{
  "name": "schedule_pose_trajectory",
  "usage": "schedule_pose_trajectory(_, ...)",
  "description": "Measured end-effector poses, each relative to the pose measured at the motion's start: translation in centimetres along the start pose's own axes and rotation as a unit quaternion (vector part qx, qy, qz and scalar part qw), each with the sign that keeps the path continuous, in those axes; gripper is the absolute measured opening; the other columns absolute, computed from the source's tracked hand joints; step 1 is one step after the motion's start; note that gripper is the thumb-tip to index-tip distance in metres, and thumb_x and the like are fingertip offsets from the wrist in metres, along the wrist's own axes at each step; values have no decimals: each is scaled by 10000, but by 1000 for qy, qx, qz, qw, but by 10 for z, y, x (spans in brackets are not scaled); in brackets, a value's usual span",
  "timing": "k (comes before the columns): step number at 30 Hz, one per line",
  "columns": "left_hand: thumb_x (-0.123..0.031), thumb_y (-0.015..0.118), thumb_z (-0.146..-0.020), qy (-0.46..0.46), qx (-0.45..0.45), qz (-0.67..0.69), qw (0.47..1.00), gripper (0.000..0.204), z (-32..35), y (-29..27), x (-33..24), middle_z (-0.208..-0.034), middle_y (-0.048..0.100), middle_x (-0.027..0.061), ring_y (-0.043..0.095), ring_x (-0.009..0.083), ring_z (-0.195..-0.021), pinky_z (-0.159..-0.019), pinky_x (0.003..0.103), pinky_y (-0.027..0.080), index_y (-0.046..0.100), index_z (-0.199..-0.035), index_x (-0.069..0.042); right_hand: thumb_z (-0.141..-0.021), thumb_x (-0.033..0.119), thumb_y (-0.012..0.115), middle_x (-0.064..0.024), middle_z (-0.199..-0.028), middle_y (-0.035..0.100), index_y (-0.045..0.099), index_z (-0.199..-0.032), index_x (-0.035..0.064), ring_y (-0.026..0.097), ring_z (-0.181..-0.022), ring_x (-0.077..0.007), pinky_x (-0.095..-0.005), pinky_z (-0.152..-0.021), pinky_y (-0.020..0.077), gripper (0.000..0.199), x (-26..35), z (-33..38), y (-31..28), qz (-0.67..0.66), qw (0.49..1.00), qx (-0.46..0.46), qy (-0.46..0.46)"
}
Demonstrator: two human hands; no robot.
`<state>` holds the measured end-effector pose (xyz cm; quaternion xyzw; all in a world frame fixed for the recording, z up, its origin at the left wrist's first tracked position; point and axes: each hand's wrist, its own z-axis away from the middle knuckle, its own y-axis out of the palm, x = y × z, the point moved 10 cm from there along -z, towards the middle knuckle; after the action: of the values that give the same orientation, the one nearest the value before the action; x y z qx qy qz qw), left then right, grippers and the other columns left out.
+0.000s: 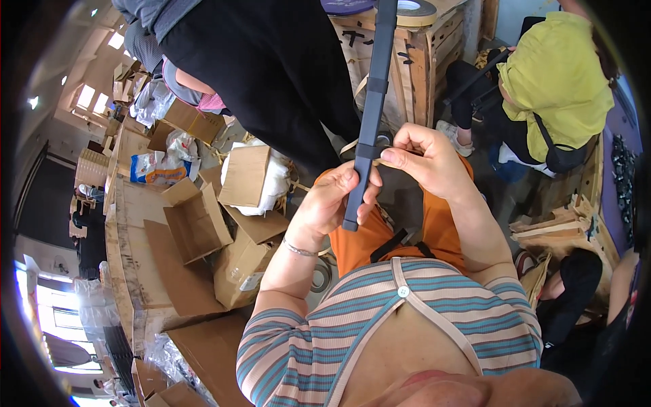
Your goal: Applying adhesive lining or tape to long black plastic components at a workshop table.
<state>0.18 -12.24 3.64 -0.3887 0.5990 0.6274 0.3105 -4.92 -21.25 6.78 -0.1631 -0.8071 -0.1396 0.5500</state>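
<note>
A long, straight dark grey bar (376,102) runs from the top edge down to my lap, with a thicker band partway along it. My left hand (330,197) is closed round it near the lower end, fingers behind and thumb in front. My right hand (428,161) is closed in a pinch at the bar's right side, by the thicker band. Whatever is between these fingertips is too small to make out. A thin tan strip (349,146) shows just left of the bar.
Ahead is a wooden crate (420,74) with a tape roll (415,9) on top. A person in black trousers (271,68) stands close by; another in a yellow top (556,81) sits at right. Open cardboard boxes (196,220) and a wooden bench (125,237) lie left.
</note>
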Motion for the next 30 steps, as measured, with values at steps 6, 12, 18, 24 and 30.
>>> schedule_pose_trajectory(6,-295,383,-932,-69,-100,18,992,318,3,-23,14,-609,456,23,361,71,-443,-386,190,285,506,-872,-9,-837,109,618,63,-604,431,484,-705,51,347,-553,-4,-177,-488,275,197,-14,6,-5,46,999,-25,12)
schedule_pose_trajectory(12,-360,323,-943,-84,50,248,964,406,0,3,11,-527,372,10,264,68,-346,-289,190,219,428,-735,-27,-829,125,631,50,-578,426,485,-690,37,342,-543,-13,-190,-478,280,220,-8,14,-8,1,999,-25,21)
schedule_pose_trajectory(18,-306,407,-909,-145,237,406,871,355,9,39,15,-496,381,17,341,84,-339,-266,194,281,389,-649,-64,-828,128,633,51,-571,424,476,-678,45,342,-537,-11,-190,-471,278,233,-9,14,2,-19,1000,-7,8)
schedule_pose_trajectory(24,-211,422,-864,-145,389,483,771,275,20,66,2,-451,424,23,403,104,-313,-273,202,343,420,-637,-55,-832,141,633,61,-568,424,467,-683,64,353,-519,5,-169,-453,263,236,7,10,14,-21,1000,20,-6)
schedule_pose_trajectory(30,-134,440,-858,-159,458,523,701,238,23,82,0,-449,408,8,387,102,-312,-280,198,331,422,-636,-51,-812,117,649,42,-575,440,463,-651,55,383,-536,-12,-191,-467,296,253,1,7,8,1,1000,15,-12)
